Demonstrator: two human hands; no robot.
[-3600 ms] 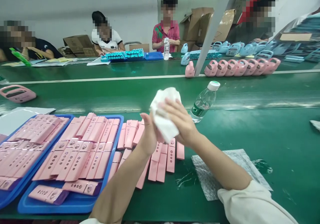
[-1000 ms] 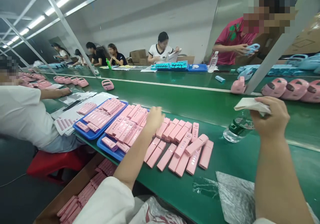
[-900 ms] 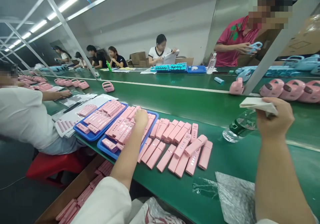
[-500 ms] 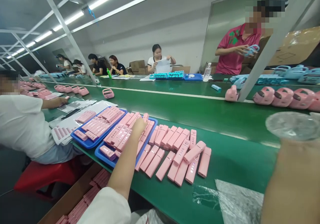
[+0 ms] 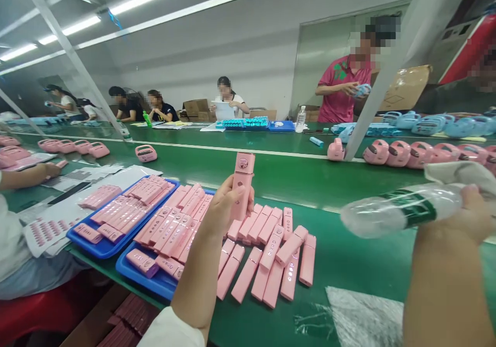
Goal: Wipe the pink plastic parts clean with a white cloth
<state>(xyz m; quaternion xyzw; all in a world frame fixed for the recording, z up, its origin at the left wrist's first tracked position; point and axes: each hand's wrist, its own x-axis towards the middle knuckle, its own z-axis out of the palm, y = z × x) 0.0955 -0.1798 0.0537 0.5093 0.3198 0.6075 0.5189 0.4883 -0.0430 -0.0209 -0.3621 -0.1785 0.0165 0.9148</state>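
My left hand is closed around a long pink plastic case with round printed marks, held upright above the bench. Below it, many similar pink cases lie loose and partly stacked. Beside my left forearm is a blue tray filled with the same cases, partly covered by my arm. At the right, my right hand grips a clear plastic bottle with a green label, tipped on its side. A pale cloth shows by that hand; whether the fingers hold it I cannot tell.
A second blue tray of pink cases stands at the left, near printed sheets. Clear plastic wrap lies at the front edge. Pink handled housings line the green bench. Co-workers sit and stand beyond.
My left hand has lifted a pink case from the tray and brought it up and right. My right hand has turned so the bottle shows lengthwise. The view has shifted rightward.
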